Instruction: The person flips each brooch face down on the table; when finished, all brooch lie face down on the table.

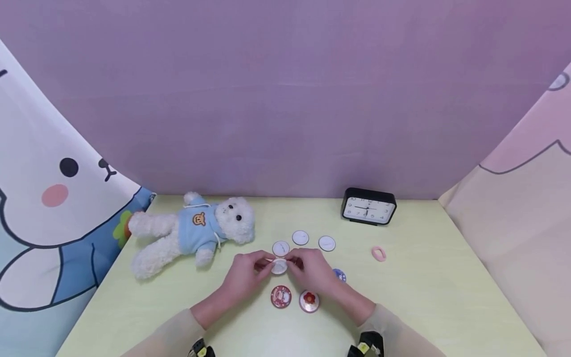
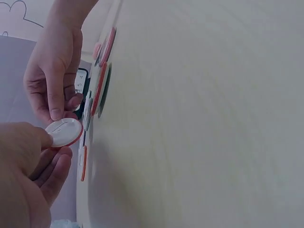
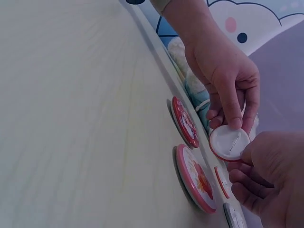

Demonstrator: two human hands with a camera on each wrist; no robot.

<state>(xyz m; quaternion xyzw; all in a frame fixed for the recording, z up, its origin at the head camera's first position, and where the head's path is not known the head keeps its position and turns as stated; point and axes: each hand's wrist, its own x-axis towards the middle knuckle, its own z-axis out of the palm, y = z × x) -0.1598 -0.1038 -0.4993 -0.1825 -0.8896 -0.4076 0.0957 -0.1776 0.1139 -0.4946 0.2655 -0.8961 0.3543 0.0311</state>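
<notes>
A round pin badge [image 1: 279, 267] is pinched at opposite edges by both hands, its white back with a thin metal pin turned up. My left hand [image 1: 245, 272] grips its left edge and my right hand [image 1: 314, 270] its right edge. In the right wrist view the badge [image 3: 227, 141] shows a red rim and is raised above the table. Nearer me lie a red patterned badge [image 1: 281, 296] and a badge with a red flower [image 1: 309, 301], both face up. A blue badge [image 1: 340, 275] is partly covered by my right hand.
Just beyond the hands, three badges lie back up: one at left [image 1: 281, 248], another in the middle [image 1: 301, 237], the third at right [image 1: 327, 243]. A plush bear [image 1: 196, 230] lies at left. A black clock [image 1: 369, 206] and a pink ring-shaped band [image 1: 378, 254] are at right.
</notes>
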